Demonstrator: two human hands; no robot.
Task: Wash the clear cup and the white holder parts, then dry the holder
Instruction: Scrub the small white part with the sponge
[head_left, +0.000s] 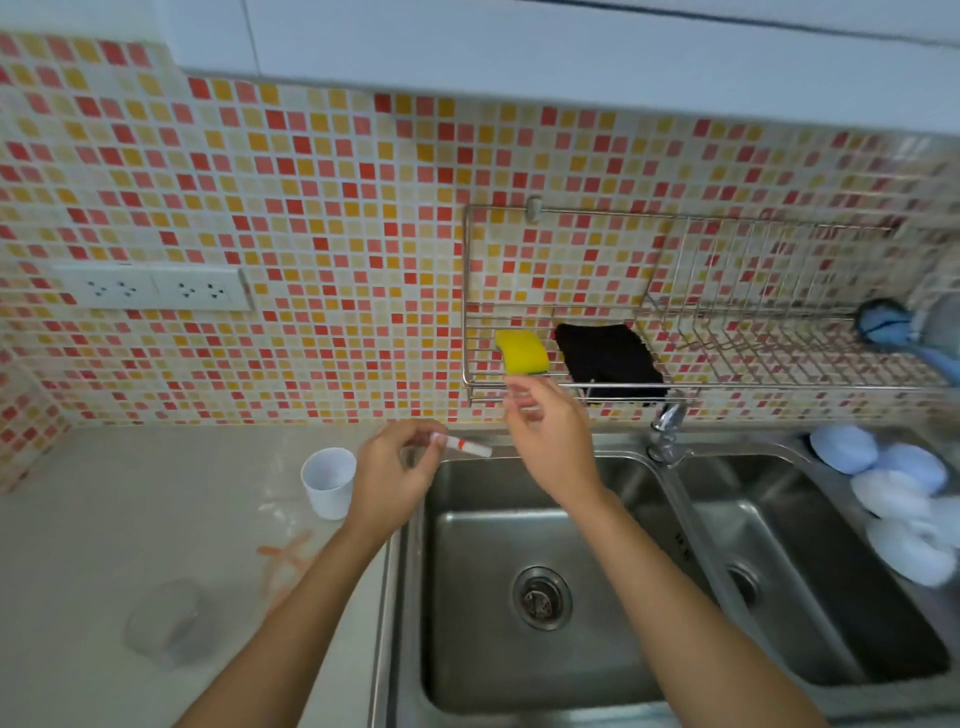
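**Clear cup and white holder wait on the counter, unwashed**

Clear cup (169, 621) lies nearest, on the left counter (78, 545), blurred and nearly see-through; whether it stands upright or upside down I cannot tell. It looks like thin plastic: light, stiff enough to keep its shape, probably slick once soapy, so a full wrap around the wall seems safer than a pinch at the rim.

Farther back, the white holder (328, 482) stands upright and open-mouthed near the left edge of the sink (519, 675). It too looks light and rigid, easy to tip; gripping around its body should steady it.

Beside it, the left hand (397, 475) pinches a small white stick with a red band (467, 446) between fingertips, over the sink's far left corner. The right hand (550, 441) is raised over the basin, fingers loosely spread and holding nothing, just below the yellow sponge (521, 352) on the wire rack (675, 384). A black cloth (608, 358) lies right of the sponge; the tap (667, 423) is farther right. My judgement: washing has not started, and the sponge comes next.
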